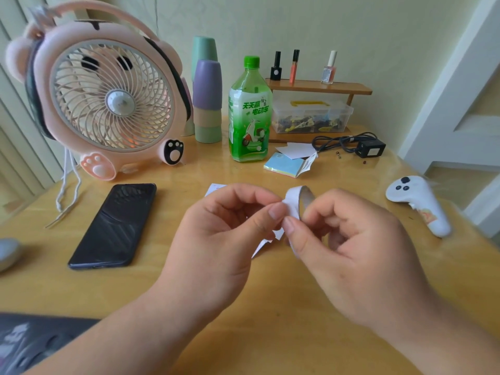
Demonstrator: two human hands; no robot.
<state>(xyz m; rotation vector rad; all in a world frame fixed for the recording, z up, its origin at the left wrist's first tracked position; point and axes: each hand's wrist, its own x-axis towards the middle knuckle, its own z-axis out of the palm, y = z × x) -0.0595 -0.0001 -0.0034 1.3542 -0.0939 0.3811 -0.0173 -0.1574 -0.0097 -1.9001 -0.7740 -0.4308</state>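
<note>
our left hand [216, 228] and right hand [349, 239] both pinch the paper strip [293, 201] — it curls up and away between our thumbs.

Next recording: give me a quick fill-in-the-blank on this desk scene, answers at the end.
The left hand and right hand pinch a curled ____ strip between them.
The black phone lies on the table to the ____ of both hands.
The bottle beside the pink fan has a ____ cap.
On the wooden shelf stand ____ small cosmetic bottles.
Missing words: white; left; green; three.
</note>
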